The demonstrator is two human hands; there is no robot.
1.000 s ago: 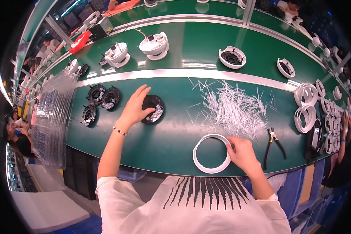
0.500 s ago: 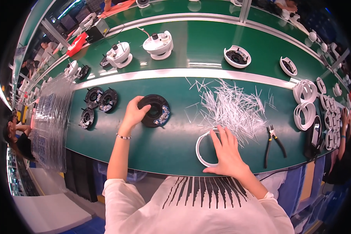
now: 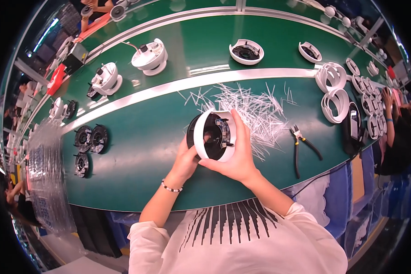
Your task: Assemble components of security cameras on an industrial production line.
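Observation:
In front of my chest I hold a white ring (image 3: 201,132) together with a black round part (image 3: 214,139) that sits inside it, both lifted off the green table (image 3: 137,150) and tilted toward me. My left hand (image 3: 187,160) grips the black part from behind on the left. My right hand (image 3: 237,157) wraps the white ring from the right, fingers over its rim. Just beyond them lies a heap of thin white plastic strips (image 3: 251,107).
Black-handled pliers (image 3: 301,146) lie to the right. Three black round parts (image 3: 89,144) sit at the left beside clear plastic trays (image 3: 45,169). White rings (image 3: 335,91) pile up at the right. White housings (image 3: 150,57) ride the far belt. Another person (image 3: 397,132) works at the right.
My left hand picked up the black round part and my right hand the white ring; both came together in front of me, with the black part now inside the ring.

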